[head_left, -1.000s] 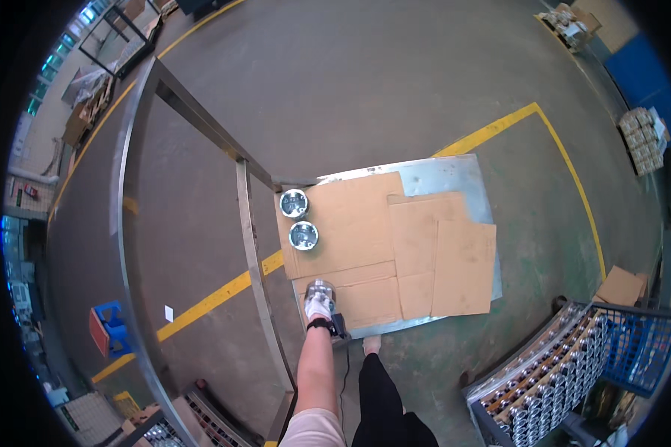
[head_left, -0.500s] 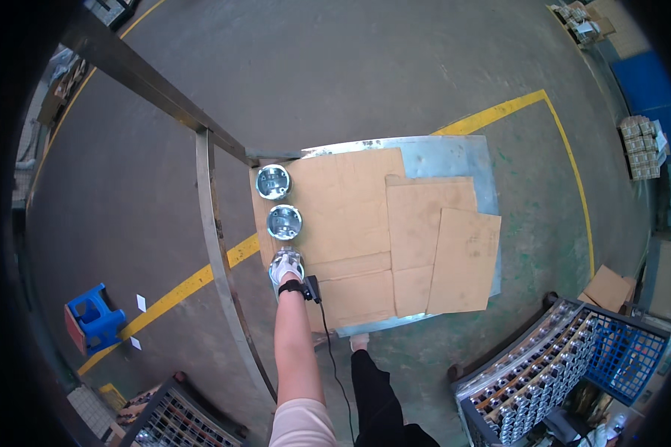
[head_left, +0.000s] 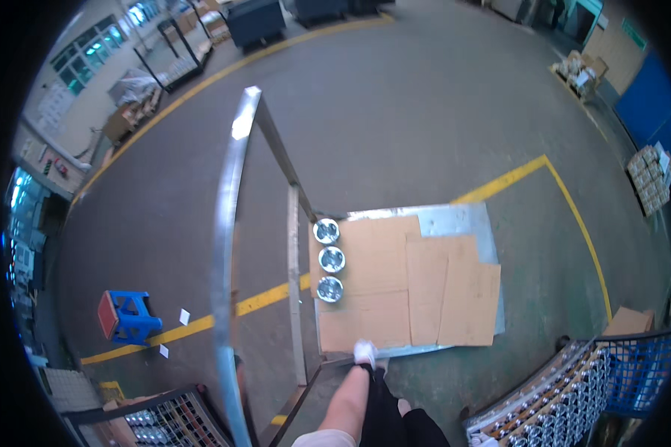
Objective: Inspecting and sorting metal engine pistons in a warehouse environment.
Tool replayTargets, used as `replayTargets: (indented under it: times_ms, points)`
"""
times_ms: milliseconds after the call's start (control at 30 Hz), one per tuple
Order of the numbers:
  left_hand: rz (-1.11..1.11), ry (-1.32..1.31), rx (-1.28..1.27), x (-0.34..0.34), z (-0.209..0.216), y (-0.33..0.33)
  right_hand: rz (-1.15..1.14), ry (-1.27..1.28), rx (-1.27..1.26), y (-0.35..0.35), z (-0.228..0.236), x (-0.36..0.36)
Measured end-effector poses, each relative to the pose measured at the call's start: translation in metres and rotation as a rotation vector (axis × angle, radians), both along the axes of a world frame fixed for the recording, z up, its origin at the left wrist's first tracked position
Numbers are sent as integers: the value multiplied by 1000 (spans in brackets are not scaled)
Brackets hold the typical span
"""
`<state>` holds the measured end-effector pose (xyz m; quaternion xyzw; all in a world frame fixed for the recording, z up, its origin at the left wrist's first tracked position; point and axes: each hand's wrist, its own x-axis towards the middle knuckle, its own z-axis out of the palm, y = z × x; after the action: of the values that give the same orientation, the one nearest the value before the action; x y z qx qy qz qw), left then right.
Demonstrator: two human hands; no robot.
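My left hand (head_left: 364, 352), in a white glove with a black band at the wrist, is over the near edge of a low platform. It is small and blurred, so its fingers and anything in them cannot be made out. Three round silver metal parts, which look like pistons, stand in a row along the platform's left side: a far one (head_left: 326, 232), a middle one (head_left: 332, 259) and a near one (head_left: 330, 289). All rest on a brown cardboard sheet (head_left: 373, 257), apart from my hand. My right hand is out of view.
A steel frame (head_left: 227, 223) rises left of the platform. More cardboard (head_left: 470, 305) overlaps on its right over a metal sheet (head_left: 455, 220). A blue crate (head_left: 637, 372) and rows of silver parts (head_left: 566, 410) stand at lower right. A blue stool (head_left: 134, 316) is at left.
My left hand has left the near metal part and drawn back toward me, to the platform's near edge. The three parts remain in their row. The head view has tilted up, showing more of the hall.
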<state>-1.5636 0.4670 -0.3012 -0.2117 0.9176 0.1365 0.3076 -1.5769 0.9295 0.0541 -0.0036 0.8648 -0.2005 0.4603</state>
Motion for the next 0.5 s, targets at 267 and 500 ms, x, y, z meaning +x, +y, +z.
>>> replayTargets:
  times_ms: [267, 500]
  points:
    - [229, 133, 617, 152, 188, 180, 860, 250, -1, -121, 13, 0]
    - [1271, 166, 309, 418, 260, 236, 1149, 290, -212, -125, -95, 39]
